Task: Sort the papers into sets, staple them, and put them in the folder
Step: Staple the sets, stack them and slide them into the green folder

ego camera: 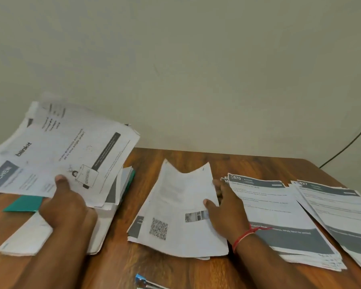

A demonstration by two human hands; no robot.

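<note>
My left hand [66, 202] grips a thick bundle of printed papers [56, 151], lifted off the table at the left, thumb on top. Under it lie a green folder [25, 203] and more white sheets [29, 236]. My right hand [225, 209] pinches the right edge of a sheet with a QR code [181, 205], which curls up above the middle pile [175, 240]. To the right lie two more piles: one headed "670" [279, 215] and another [342, 209] at the far right. A blue stapler [146, 283] shows at the bottom edge.
The wooden table [196, 161] ends at a plain wall behind. A dark cable [350, 142] runs down the wall at the right. A red thread is tied around my right wrist.
</note>
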